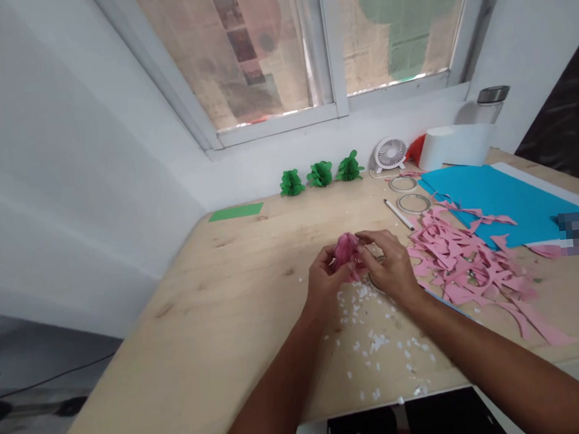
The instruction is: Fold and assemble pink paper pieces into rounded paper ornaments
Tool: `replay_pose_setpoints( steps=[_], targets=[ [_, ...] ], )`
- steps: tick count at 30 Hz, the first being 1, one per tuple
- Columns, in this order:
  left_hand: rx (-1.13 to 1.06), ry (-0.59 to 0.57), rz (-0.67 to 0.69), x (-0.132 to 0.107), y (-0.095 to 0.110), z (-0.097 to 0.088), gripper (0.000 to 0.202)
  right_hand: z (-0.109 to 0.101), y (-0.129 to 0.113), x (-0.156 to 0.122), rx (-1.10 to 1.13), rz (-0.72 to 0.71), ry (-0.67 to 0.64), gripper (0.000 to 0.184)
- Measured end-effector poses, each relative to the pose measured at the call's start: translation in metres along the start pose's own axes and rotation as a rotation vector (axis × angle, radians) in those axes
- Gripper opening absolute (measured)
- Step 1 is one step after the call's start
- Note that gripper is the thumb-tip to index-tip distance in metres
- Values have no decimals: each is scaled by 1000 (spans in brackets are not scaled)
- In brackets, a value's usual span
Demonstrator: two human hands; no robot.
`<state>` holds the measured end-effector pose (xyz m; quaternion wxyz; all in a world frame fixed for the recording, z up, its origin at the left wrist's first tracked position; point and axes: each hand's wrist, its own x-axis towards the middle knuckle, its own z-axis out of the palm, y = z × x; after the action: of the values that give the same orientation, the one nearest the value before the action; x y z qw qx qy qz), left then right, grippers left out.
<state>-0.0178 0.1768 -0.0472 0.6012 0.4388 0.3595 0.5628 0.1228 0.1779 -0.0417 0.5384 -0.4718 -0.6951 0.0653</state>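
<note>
Flower (346, 247), pink crumpled paper, is pinched between my two hands just above the table (236, 301), a little toward the far side from the white scraps (374, 341).

Going left to right: a green sheet (235, 212) lies well beyond my left fingers, out of the way. My left hand (324, 280) is curled under and around the near left side of the bloom, fingers (331, 256) closed on it with the thumb pressed into its base. I would use this hand as the anchor, gripping low at the gathered centre and not on the loose petals, since thin paper is likely to tear if squeezed at the edges.

My right hand (391, 266) meets it from the other side, fingertips (370, 239) closed on the upper right petals. As I judge it, this hand does the shaping: draw one layer at a time, gently, away from the left thumb, and turn the bloom between pulls so it rounds out evenly like the three green flowers (319, 174) far beyond my fingertips.

Just behind my right knuckles lie a pen (398, 214) and wire rings (413, 203). To the right of my right wrist is a heap of pink offcuts (463, 263) on a blue sheet (498, 197); I would keep my wrist lifted clear of them.
</note>
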Motion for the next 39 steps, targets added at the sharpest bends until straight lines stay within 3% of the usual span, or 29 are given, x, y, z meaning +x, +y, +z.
replay_pose_setpoints(
  steps=[5, 10, 23, 29, 39],
  targets=[
    [-6, -21, -19, 2, -2, -4, 39, 0, 0, 0, 155, 148, -25, 20],
    [14, -56, 1, 1, 0, -6, 29, -1, -3, 1, 198, 207, -34, 20],
    [59, -39, 2, -1, 4, -3, 23, 0, -4, 0, 69, 105, -4, 14],
    [64, 1, 51, -4, 7, 1, 40, -1, -9, -2, 0, 19, -61, 16],
    [207, 66, 152, -3, 6, -2, 29, 1, -11, -3, 48, -27, -149, 15]
  ],
)
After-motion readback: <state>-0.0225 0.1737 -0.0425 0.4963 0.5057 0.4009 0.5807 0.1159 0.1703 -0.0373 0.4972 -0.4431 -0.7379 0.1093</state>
